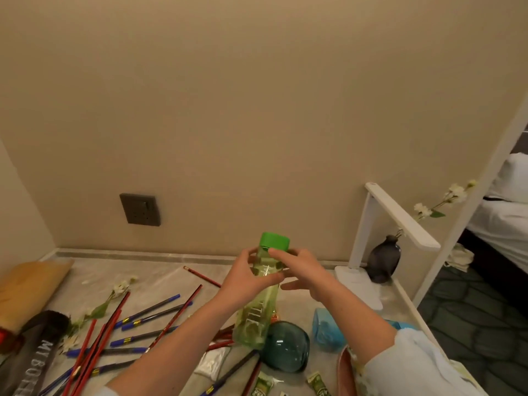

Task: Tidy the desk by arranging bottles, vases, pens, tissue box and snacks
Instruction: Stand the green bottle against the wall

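Observation:
A clear green bottle [257, 312] with a green cap is lifted above the desk, tilted slightly. My left hand [245, 277] wraps its upper body. My right hand [303, 270] touches the bottle just under the cap with its index finger, the other fingers spread. A dark round vase [384, 260] with a flower stem stands at the back right. A teal glass vase [285, 347] lies below the bottle. Several red and blue pens [137, 330] are scattered on the desk's left half. Green snack packets [264, 384] lie at the front edge.
A white desk lamp [397, 221] stands at the back right beside the dark vase. A grey bottle sleeve [37, 361] and a tan bag [28, 284] lie at the left. A light blue object [325, 328] sits under my right forearm. Loose flower stems [114, 295] lie among the pens.

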### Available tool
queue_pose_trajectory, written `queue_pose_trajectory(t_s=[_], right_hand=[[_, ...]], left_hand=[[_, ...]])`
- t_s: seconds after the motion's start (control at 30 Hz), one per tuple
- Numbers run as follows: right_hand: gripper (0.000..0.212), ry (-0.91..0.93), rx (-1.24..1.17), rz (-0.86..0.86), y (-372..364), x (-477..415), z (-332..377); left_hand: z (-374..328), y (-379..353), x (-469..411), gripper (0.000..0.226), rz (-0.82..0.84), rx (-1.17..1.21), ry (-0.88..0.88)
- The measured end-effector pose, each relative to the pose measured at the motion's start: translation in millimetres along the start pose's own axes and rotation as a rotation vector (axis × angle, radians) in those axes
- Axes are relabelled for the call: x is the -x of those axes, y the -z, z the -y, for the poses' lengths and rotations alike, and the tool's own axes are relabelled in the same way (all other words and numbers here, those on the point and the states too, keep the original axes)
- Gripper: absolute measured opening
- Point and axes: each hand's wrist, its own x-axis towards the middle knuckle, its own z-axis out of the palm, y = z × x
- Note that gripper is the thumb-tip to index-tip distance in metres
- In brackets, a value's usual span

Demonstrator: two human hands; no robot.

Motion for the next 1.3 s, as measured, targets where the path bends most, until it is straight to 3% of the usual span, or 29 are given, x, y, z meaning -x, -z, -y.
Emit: queue_pose_trajectory(t_s=[0.17, 0.4, 0.87, 1.3], right_hand=[[0.039, 0.138, -0.008, -0.092, 32, -9, 18], [0.056, 0.228, 0.052, -0.168, 78, -27, 4], [0.059, 0.196, 0.055, -0.283, 129, -49, -29], [0.06, 0.216, 0.024, -0.336, 141, -74, -42]], left_hand=[[-17, -13, -35, 0.072, 0.067, 0.071, -0.061], [-29, -47, -73, 0.073, 0.214, 0.095, -0.091], [-16, -122, -121, 0.07, 0.186, 0.069, -0.102], [-6, -139, -149, 0.068, 0.182, 0.035, -0.164]])
